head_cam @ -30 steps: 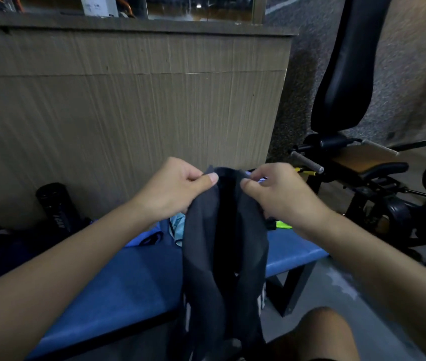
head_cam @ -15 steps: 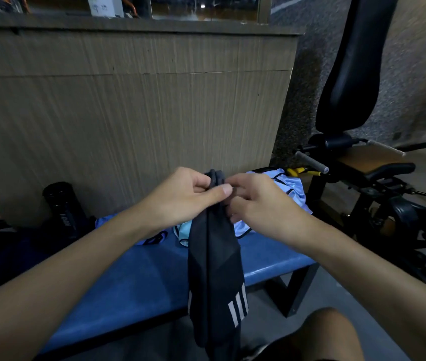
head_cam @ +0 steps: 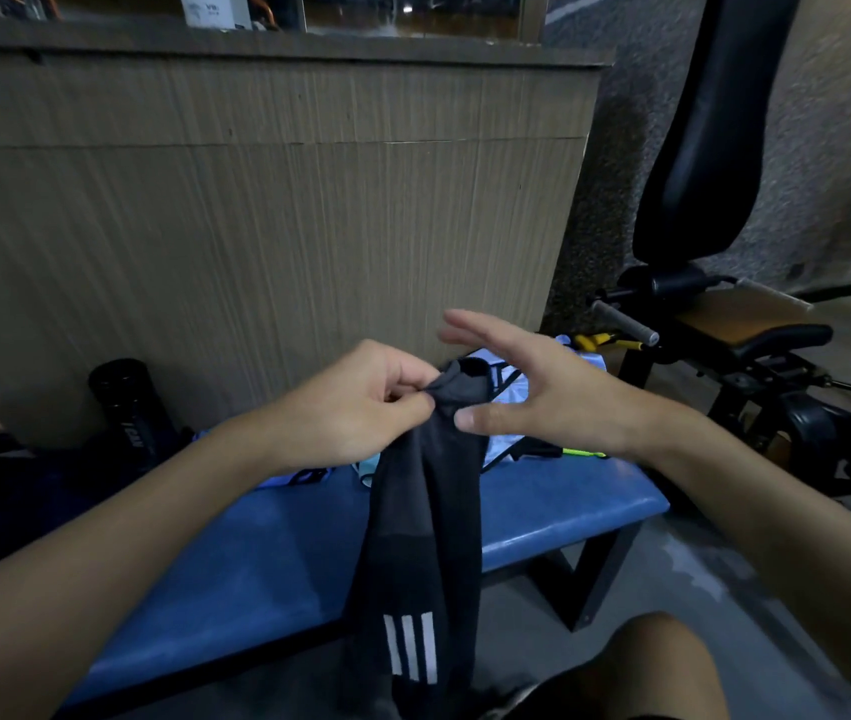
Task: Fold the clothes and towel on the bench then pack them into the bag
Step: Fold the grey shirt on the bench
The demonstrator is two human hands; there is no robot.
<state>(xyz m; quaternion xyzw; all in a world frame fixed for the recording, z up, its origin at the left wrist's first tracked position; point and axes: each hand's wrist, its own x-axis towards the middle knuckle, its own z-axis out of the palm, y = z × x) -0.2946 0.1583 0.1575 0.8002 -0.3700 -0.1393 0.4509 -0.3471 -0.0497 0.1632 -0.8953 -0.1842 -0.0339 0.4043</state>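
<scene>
You're mid-fold, I'd judge: your left hand (head_cam: 361, 407) pinches the dark garment (head_cam: 423, 511) by its top, hanging before the blue worktop (head_cam: 568, 506). Your right hand (head_cam: 553, 392), spread at its three o'clock, should grip the free edge.

Dim indoor light, grainy shadows at left, wide-angle bending at edges, slight motion blur
</scene>
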